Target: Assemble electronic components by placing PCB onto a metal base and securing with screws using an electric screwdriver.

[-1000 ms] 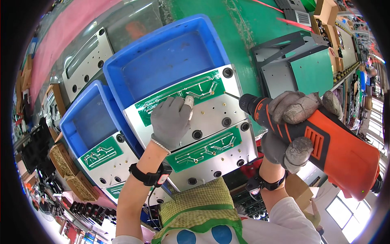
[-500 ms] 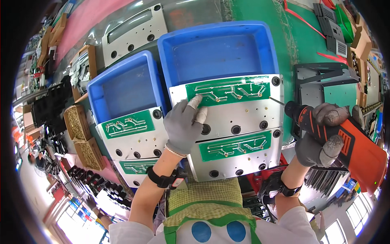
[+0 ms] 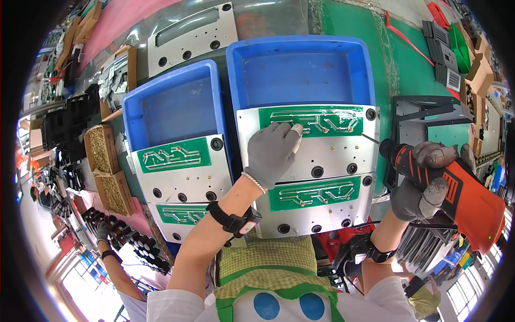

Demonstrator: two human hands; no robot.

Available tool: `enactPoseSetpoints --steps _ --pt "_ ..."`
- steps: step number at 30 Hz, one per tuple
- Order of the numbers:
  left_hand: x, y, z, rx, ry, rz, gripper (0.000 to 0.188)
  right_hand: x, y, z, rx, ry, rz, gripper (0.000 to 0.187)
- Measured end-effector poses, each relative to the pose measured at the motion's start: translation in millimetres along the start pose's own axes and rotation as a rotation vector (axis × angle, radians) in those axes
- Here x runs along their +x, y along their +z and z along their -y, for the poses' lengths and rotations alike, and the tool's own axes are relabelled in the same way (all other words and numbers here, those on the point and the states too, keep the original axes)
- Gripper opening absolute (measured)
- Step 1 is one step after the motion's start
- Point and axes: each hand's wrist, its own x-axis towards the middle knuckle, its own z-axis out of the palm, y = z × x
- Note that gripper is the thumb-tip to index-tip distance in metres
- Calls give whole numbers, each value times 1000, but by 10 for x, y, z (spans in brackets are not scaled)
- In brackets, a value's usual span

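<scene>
My right hand (image 3: pixel 424 182), in a grey glove, grips an orange-and-black power screwdriver (image 3: pixel 456 188). Its thin bit points left and ends by the right edge of a green circuit board (image 3: pixel 335 117). That board lies on a silver metal panel (image 3: pixel 311 155) resting against the large blue bin. My left hand (image 3: pixel 272 153), gloved too, lies over the panel's left part, fingers curled and fingertips drawn together at the board's lower edge. Whatever they may hold is hidden. Nearer me is a second silver panel (image 3: pixel 322 217) with its own green board (image 3: pixel 316 194).
Two blue bins (image 3: pixel 370 80) (image 3: pixel 129 115) stand beyond the panels. Further panels with boards (image 3: pixel 177 185) lie at left, near cartons of small brass-coloured parts (image 3: pixel 102 147). A bare panel (image 3: pixel 228 27) lies at the back, a black metal frame (image 3: pixel 429 115) at right. Another person's gloved hand (image 3: pixel 103 231) shows lower left.
My left hand has shifted right along the board, and its fingers have curled in. The screwdriver has stayed close to the board's right edge. Another person's arm now shows at lower left.
</scene>
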Motion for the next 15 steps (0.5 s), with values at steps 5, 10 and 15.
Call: enactPoseSetpoints --steps 5,10,15 --pt "-15 -21 -27 12 -23 62 16 -6 -131 -56 17 85 38 75" --pt "-15 -39 -31 17 -31 116 13 14 -31 -13 -41 -12 -38 74" --pt "-17 -10 -2 -10 3 43 22 19 79 -17 80 -16 9 67"
